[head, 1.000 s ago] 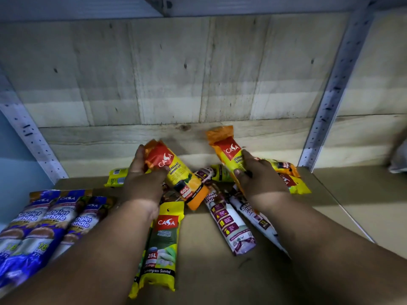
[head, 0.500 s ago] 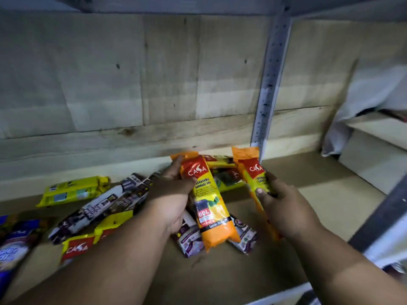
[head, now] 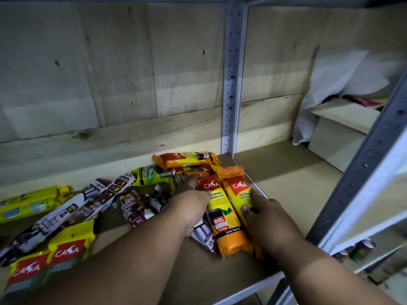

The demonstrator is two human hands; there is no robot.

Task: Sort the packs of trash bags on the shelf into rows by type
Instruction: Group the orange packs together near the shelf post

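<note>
Gripping orange packs (head: 229,219) side by side — shelf edge (head: 257,188) just right.

Yellow packs (head: 33,274) cut off bottom-left.

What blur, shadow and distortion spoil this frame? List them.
Head view: dim overall, with a brighter band across the wooden back wall; motion blur smears the yellow packs at far left and the metal upright at right; the orange 60L pack stays legible; the wide lens bends the edges.
</note>
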